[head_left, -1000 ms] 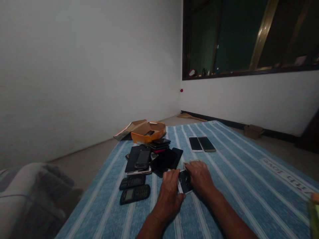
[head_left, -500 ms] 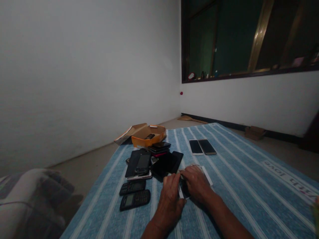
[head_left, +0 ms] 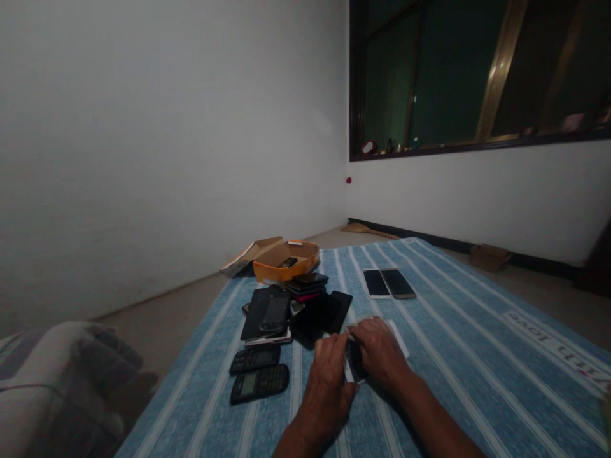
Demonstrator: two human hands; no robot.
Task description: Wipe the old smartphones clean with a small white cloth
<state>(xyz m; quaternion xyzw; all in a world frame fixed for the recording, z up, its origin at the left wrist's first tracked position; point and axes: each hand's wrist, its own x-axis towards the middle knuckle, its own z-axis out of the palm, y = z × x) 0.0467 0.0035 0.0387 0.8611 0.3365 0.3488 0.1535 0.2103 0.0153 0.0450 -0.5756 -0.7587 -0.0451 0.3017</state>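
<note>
A white-edged phone with a dark face lies on the striped cloth, mostly hidden between my two hands. My left hand grips its left edge, thumb near the lower corner and fingers at the top. Over its right side curls my right hand, fingertips closed on the upper edge close to the left fingers. A flat white item shows beyond my right knuckles; what it is cannot be made out. Just left of my hands lies a pile of dark phones. Two black keypad phones lie nearer me.
An open orange cardboard box with a phone inside stands behind the pile. Two phones lie side by side farther back on the right. The blue striped cloth covers the surface. Grey fabric is at the lower left.
The view has shifted very slightly. Both hands keep nearly the same place on the phone, with a little more of its dark face showing between them.
</note>
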